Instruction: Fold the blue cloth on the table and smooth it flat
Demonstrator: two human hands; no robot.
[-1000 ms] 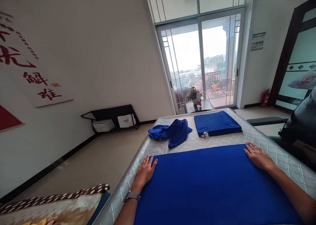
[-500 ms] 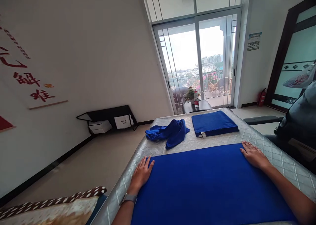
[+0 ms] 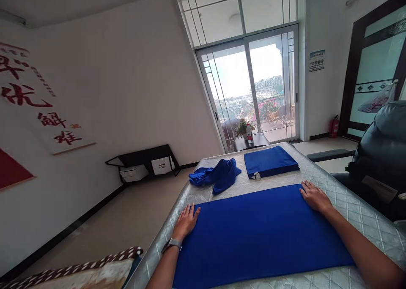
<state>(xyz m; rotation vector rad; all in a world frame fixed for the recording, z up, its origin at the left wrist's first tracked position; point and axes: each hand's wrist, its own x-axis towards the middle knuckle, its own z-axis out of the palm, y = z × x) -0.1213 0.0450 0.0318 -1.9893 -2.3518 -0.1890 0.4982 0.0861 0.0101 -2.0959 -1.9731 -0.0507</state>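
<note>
A blue cloth, like a towel, lies spread flat on a silvery quilted mattress. At its far left corner rests my left hand, palm down with fingers stretched and a watch on the wrist. Over the far right corner my right hand lies flat, fingers extended. Neither hand grips anything. Beyond the cloth sits a neat stack of folded blue cloths with white tags at its near edge. To the left of that stack is a crumpled blue cloth.
A small table with a plant and a bottle stands past the mattress, before sliding glass doors. A dark chair is at right. A black rack with white boxes is by the left wall.
The camera view has tilted up and shifted slightly, so more wall and the cloth's near edge now show. Both hands stay flat on the cloth's far corners.
</note>
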